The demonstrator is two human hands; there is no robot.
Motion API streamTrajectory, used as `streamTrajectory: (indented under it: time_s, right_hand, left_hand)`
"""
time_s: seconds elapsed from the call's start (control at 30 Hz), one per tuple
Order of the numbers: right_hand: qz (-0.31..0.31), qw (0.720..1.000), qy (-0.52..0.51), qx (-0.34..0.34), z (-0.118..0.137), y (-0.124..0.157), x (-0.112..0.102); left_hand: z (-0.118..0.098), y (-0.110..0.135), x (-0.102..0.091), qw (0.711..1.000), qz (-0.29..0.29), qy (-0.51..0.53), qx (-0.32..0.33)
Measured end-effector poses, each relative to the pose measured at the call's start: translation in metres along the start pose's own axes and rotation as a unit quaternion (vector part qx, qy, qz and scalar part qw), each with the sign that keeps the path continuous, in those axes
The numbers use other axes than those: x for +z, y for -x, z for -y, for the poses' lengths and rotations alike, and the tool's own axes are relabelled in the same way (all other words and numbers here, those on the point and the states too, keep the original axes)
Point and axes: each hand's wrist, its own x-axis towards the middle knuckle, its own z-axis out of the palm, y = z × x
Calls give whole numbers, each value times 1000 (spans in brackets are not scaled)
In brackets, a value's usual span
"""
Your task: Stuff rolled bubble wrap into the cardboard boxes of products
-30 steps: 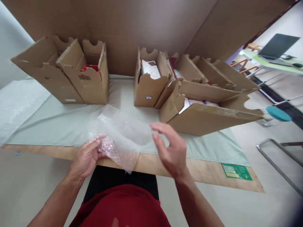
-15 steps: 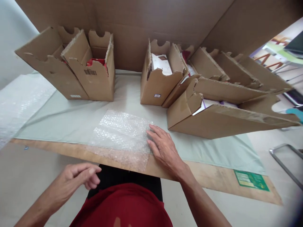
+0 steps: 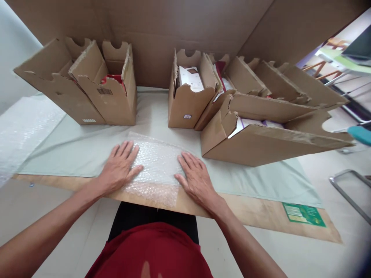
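Note:
A sheet of clear bubble wrap (image 3: 156, 162) lies flat on the pale green cloth (image 3: 95, 154), its near part hanging over the wooden front edge of the table. My left hand (image 3: 118, 166) rests flat across the sheet's left side, fingers stretched out and a little spread. On the opposite side, my right hand (image 3: 195, 175) lies with its palm down and fingers extended at the sheet's right edge. Neither hand grips anything. What lies under the palms is hidden.
Two cardboard file boxes (image 3: 118, 100) stand at the back left, one with red items. Several more, including a box with white packs (image 3: 185, 104), stand at the back right. A long box (image 3: 261, 146) lies nearer on the right. More bubble wrap (image 3: 23, 127) spreads at far left.
My left hand has come up from below the table edge and now lies flat on the bubble wrap's left side. My right hand stays at the right edge.

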Motion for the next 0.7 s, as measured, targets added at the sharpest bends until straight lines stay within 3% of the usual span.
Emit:
streamTrajectory:
  time_s: [0.1, 0.17, 0.33, 0.43, 0.53, 0.6, 0.7]
  right_hand:
    - [-30, 999, 0, 26, -8, 20, -6]
    - [-44, 999, -12, 16, 1, 22, -12]
    - [-8, 994, -53, -96, 32, -12, -22]
    - [49, 988, -58, -133, 22, -31, -24]
    - [52, 994, -45, -90, 3, -32, -29]
    - [31, 997, -43, -57, 1, -30, -33]
    - [7, 996, -59, -64, 17, -37, -31]
  left_hand:
    - [14, 21, -1, 999, -21, -18, -34]
    - [12, 25, 0, 998, -35, -25, -41]
    - [-11, 29, 11, 992, -95, -56, -59]
    - [-23, 43, 13, 991, -116, -63, -33]
    - [-29, 51, 3, 992, -121, -37, 16]
    - [-34, 41, -5, 990, -133, -9, 38]
    - [-42, 3, -9, 987, -144, 26, 67]
